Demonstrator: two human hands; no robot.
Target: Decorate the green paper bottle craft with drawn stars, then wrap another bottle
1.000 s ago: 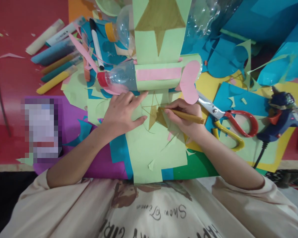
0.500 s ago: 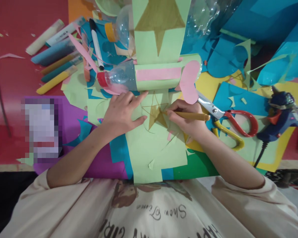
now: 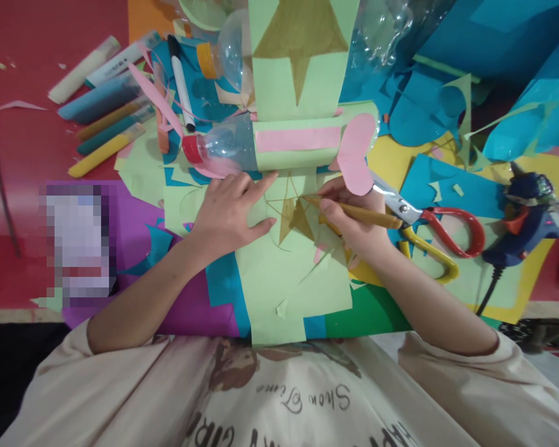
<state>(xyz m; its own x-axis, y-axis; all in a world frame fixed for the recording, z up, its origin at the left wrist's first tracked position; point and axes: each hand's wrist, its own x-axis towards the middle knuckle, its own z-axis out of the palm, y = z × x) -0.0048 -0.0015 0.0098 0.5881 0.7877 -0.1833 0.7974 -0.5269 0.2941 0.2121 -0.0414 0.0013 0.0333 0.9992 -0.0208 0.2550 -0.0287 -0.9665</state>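
My right hand (image 3: 354, 214) grips a golden-brown marker (image 3: 370, 215), its tip touching the upper right part of a drawn star (image 3: 294, 214). The star is outlined in brown on light green paper (image 3: 289, 279), with its lower points coloured in and its upper and left points still bare green. My left hand (image 3: 230, 214) lies spread on the paper to the left of the star, holding nothing. Just beyond both hands lies a plastic bottle (image 3: 228, 146) wrapped in green paper, with a pink strip, a red cap and a pink rounded cutout (image 3: 356, 152) at its base.
Scissors (image 3: 423, 217) with red and yellow handles and a blue glue gun (image 3: 526, 217) lie on the right. Several markers (image 3: 105, 93) are at the upper left, near an orange-capped bottle (image 3: 230, 59). A blurred-out object (image 3: 81, 242) rests on purple paper (image 3: 137, 248). Coloured scraps surround everything.
The marker tip has moved slightly up and left within the star, and the marker's rear end has swung right and down. My left hand has stayed put.
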